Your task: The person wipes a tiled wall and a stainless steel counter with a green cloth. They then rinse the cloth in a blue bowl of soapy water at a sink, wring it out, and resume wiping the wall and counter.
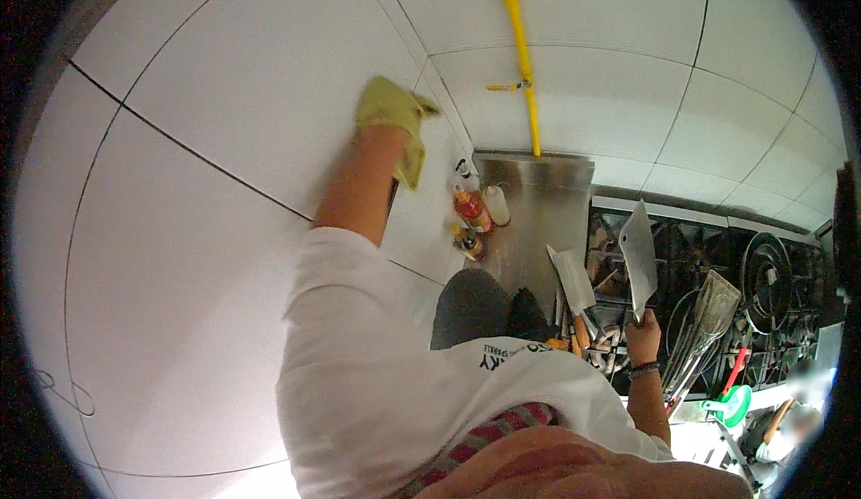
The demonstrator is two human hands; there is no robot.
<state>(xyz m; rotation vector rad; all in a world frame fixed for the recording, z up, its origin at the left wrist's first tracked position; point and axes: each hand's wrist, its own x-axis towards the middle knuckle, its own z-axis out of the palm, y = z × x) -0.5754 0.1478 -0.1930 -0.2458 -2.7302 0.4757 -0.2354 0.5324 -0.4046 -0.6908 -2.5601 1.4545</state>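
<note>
My left hand (389, 103) is raised against the white tiled wall (222, 163). A yellow-green cloth (412, 166) covers it, blurred, with its fingers hidden and a loose end hanging below the wrist. Low on my other side, my right hand (644, 337) grips the handle of a metal cleaver (639, 260). Its broad blade points away from me, over the black stove (686, 243). A second broad-bladed cleaver (575, 280) lies just left of that hand, among wooden handles (580, 332).
Several bottles, one a red bottle (473, 211), stand on the steel counter (538, 210) by the wall. A yellow pipe (519, 35) with a valve runs down the tiles. Wire skimmers (716, 294) and a black pan (767, 280) rest on the stove. Another person (783, 442) is at lower right.
</note>
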